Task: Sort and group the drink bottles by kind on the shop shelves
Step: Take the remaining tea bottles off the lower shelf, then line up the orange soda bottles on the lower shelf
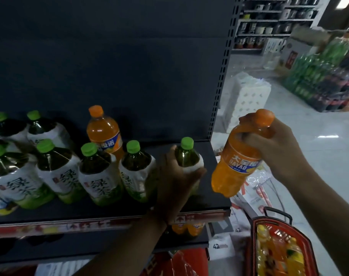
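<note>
bottles, two in hand. right hand [277,144] is closed around the neck and shoulder of an orange soda bottle [237,162], fingers just under the orange cap, bottle tilted and held in the air right of centre frame, off the end of the shelf [213,188]. left hand [173,176] is wrapped around the body of a green tea bottle [186,156] standing upright at centre frame, on the right part of the shelf.

judgement on handling: both look full, so fairly heavy for one hand. thin plastic walls should give a little under squeeze; the film labels look smooth, possibly slippery. the neck grip suits carrying but leaves the heavy base free to swing; a mid-body hold, as on the tea, looks steadier for setting down. not fragile, but likely to topple if nudged.

outward: more green tea bottles [99,172] stand grouped in the left half of the frame, with one orange bottle [105,132] behind them. a red basket [251,246] at lower right holds more drinks.
</note>
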